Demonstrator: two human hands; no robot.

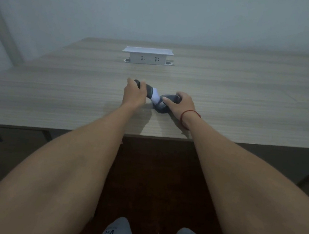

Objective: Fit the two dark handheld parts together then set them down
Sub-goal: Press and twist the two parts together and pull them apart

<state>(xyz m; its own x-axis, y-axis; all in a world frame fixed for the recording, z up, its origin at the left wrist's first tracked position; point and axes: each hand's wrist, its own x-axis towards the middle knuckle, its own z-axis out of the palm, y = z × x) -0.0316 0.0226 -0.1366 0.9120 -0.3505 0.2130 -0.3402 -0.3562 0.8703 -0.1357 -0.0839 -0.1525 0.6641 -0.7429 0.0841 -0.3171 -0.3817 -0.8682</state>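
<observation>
Behind everything, a pale wall is standing at the far side of a long wooden table (229, 99) with grey-brown stripes. On the far part of the table, a small white socket box (147, 55) is sticking up with two plug holes on its front. Nearer to the person, two bare arms are reaching out over the table edge. The left hand (134, 95) is wrapping its grip around a dark handle part (149, 90), with the fingers curling over the top of it. This part has a white end (155, 97) that is pointing down and to the right. The right hand (180, 105) is closing its grip on a dark rounded part (161, 108), with the thumb lying on top, and that part is sitting low on the table. The white end is touching the rounded part, right between the two hands. A thin red string (191, 112) is going around the right wrist. Both dark parts are near the middle of the table, well apart from the socket box. At the bottom, two grey knees (118, 233) are showing under the arms, above a dark reddish floor (154, 175).
</observation>
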